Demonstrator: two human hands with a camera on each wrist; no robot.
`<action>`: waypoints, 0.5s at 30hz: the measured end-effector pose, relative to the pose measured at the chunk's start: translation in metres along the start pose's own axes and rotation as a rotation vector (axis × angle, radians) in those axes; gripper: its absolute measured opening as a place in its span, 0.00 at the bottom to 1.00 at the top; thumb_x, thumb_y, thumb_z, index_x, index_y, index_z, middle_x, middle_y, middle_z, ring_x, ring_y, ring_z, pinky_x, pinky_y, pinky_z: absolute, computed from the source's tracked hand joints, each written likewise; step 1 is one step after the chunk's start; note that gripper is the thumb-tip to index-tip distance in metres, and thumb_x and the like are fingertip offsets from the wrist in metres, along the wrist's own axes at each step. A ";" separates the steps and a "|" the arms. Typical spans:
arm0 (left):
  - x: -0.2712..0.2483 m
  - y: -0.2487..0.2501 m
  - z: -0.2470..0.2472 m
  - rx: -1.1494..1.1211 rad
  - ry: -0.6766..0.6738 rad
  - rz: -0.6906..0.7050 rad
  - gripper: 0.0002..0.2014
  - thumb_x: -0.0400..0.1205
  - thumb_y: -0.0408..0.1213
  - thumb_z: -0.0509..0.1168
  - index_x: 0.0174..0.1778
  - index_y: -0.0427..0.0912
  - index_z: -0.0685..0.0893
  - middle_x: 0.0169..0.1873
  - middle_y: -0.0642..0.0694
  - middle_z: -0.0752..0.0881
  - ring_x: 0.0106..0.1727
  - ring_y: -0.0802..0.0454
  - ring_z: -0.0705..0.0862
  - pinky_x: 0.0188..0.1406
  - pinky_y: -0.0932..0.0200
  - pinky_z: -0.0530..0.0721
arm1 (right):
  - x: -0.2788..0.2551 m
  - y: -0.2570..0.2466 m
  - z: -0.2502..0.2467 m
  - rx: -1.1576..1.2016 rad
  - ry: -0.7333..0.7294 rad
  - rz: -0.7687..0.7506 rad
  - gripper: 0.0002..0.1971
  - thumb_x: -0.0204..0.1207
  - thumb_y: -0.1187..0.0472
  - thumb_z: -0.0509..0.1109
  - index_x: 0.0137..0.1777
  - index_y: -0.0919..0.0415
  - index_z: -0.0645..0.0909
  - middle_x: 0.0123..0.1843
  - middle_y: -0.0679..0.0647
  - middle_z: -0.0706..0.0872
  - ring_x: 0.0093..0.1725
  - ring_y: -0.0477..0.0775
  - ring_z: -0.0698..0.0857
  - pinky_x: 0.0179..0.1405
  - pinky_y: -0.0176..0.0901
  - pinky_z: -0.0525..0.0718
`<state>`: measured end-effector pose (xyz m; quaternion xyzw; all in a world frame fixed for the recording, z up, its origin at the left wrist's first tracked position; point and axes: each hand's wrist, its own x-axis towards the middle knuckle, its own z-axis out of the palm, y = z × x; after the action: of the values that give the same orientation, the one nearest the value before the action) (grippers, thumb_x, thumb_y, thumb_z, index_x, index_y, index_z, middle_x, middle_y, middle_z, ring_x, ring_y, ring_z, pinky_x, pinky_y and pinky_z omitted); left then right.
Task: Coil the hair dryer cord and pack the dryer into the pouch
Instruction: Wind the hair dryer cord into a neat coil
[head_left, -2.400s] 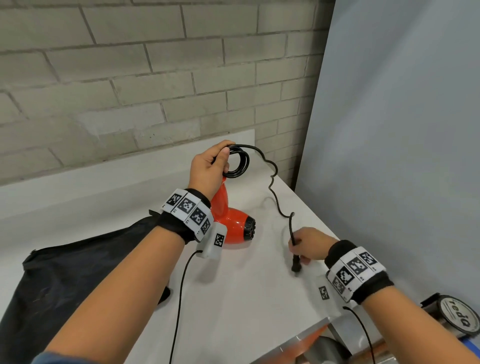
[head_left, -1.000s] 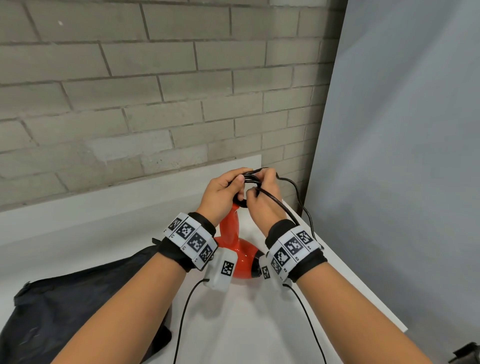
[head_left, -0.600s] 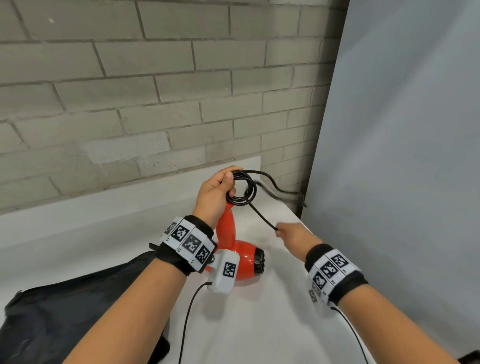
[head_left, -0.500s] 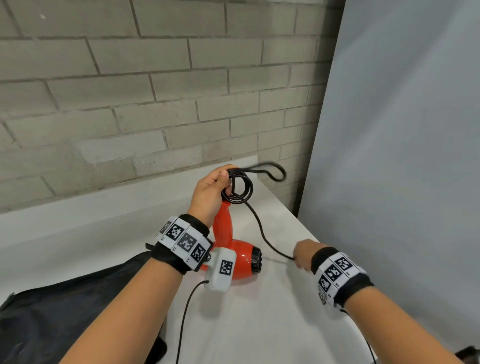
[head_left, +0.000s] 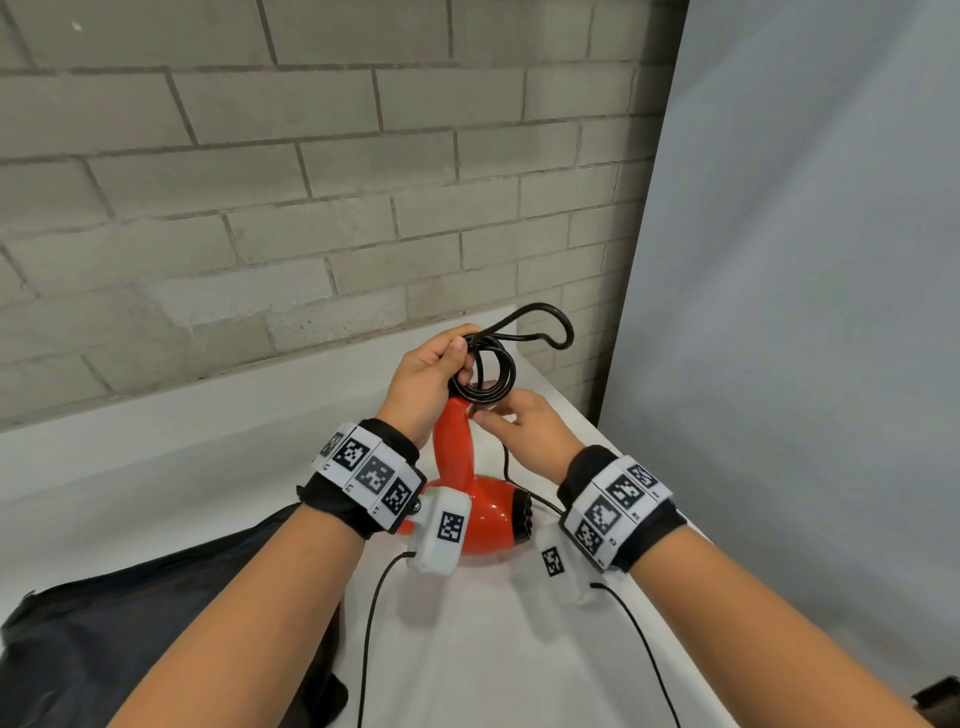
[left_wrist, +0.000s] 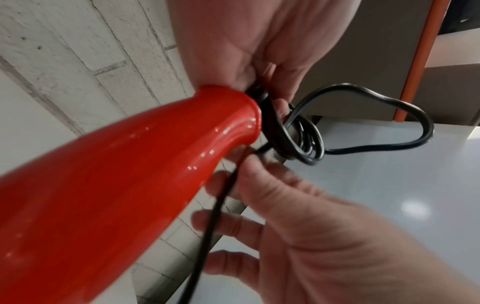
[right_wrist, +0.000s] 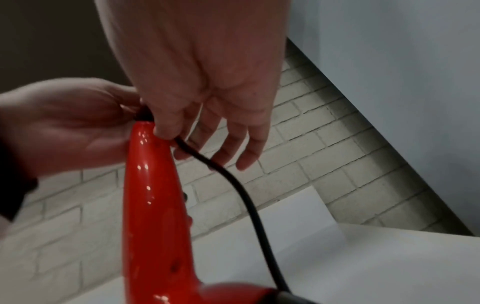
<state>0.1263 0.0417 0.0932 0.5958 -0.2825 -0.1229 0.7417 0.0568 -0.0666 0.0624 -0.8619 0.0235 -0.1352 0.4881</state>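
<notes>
Holding the coil (head_left: 483, 376) at the top of the dryer (head_left: 470, 499) handle, the left hand (head_left: 423, 387) is pinching the black loops between thumb and fingers, while the right hand (head_left: 522, 428) is feeding in a run of cord (right_wrist: 249, 203), nipped between thumb and forefinger with the other fingers hanging loose. The dryer is standing nozzle-down on the surface (head_left: 467, 649), mid-right, and the pouch (head_left: 156, 623) is lying slack at the near left, not yet in play.

Risk is sitting in that one wide loop (head_left: 540, 325) bulging out far right of the tight turns. If the left thumb is easing off as the next turn arrives, the whole bundle is likely springing open. The trailing cord is running down past the nozzle, so a tug could be snagging there and tipping the dryer. How much cord is left I cannot tell.
</notes>
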 end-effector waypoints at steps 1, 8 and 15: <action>0.000 0.000 0.000 -0.004 0.002 -0.004 0.12 0.84 0.31 0.51 0.57 0.41 0.79 0.18 0.58 0.76 0.22 0.65 0.72 0.26 0.74 0.75 | 0.003 0.004 0.001 -0.003 0.028 0.012 0.07 0.78 0.63 0.66 0.52 0.60 0.83 0.45 0.51 0.83 0.41 0.44 0.79 0.43 0.32 0.75; -0.002 0.001 -0.005 -0.105 -0.059 -0.087 0.13 0.85 0.34 0.51 0.49 0.45 0.81 0.19 0.58 0.75 0.21 0.64 0.69 0.27 0.70 0.68 | 0.009 0.054 0.007 -0.957 -0.295 0.404 0.16 0.78 0.53 0.64 0.63 0.57 0.80 0.63 0.56 0.83 0.65 0.58 0.78 0.65 0.49 0.71; -0.002 0.004 -0.005 -0.059 -0.053 -0.061 0.12 0.84 0.34 0.51 0.52 0.43 0.81 0.24 0.55 0.76 0.24 0.65 0.73 0.26 0.73 0.75 | 0.002 0.017 0.002 -0.250 -0.139 0.081 0.23 0.80 0.61 0.63 0.74 0.57 0.67 0.66 0.48 0.77 0.66 0.48 0.75 0.67 0.39 0.69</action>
<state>0.1273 0.0477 0.0959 0.5785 -0.2800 -0.1693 0.7472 0.0604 -0.0742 0.0474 -0.9216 0.0412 -0.0513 0.3826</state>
